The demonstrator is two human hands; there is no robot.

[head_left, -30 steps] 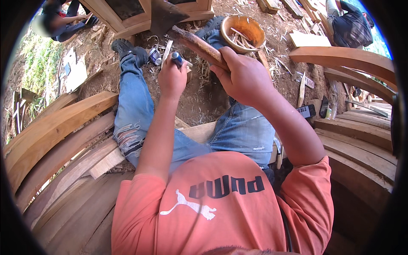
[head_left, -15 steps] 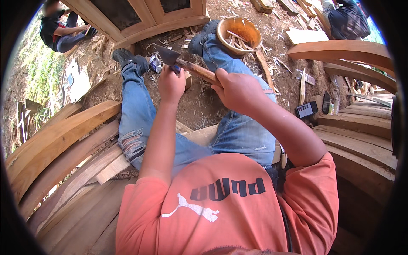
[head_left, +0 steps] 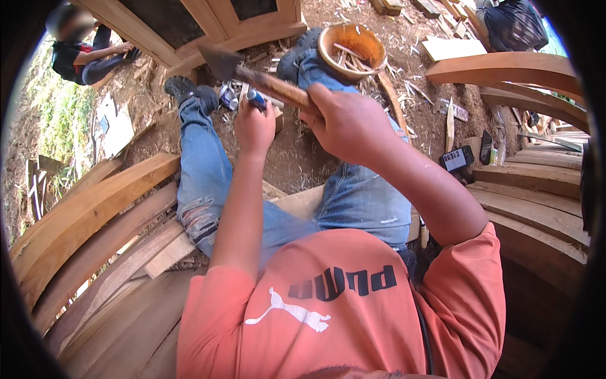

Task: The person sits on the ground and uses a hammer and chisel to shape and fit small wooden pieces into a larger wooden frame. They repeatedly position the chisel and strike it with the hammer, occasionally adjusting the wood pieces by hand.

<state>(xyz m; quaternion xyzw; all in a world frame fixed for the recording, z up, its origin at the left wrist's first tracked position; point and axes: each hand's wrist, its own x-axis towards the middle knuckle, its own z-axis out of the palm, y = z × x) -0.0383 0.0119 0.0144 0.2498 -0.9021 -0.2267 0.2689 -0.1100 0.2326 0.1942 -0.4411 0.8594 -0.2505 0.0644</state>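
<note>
Both hands are raised over the lap of a seated person in an orange shirt (head_left: pixel 341 303) and torn blue jeans (head_left: pixel 208 189). Right hand (head_left: pixel 347 123), at about 1 o'clock from the shirt, is clenched tight around the wooden handle of a hatchet (head_left: pixel 265 79), whose dark blade (head_left: pixel 221 61) juts toward 10 o'clock, up and to the left of the fist. Left hand (head_left: pixel 254 126), at roughly 11 o'clock, sits just beside and slightly below that handle, its fingers curled shut on a small blue-handled tool (head_left: pixel 256 98) that pokes up out of the fist, close under the hatchet's shaft; whether the two tools touch cannot be told.

Beyond the hands, the legs stretch out across bare dirt littered with wood shavings, ending in dark shoes (head_left: pixel 189 91) near 11 o'clock. An orange bowl (head_left: pixel 352 50) holding wood slivers stands at 12 o'clock, just past the right fist. Curved wooden planks (head_left: pixel 88 208) are stacked from 7 to 9 o'clock, with more bent timbers (head_left: pixel 524 189) from 1 to 4 o'clock. Farther off, a wooden door frame (head_left: pixel 208 31) lies at 11 o'clock, and another person (head_left: pixel 82 54) crouches at 10 o'clock, well apart.
</note>
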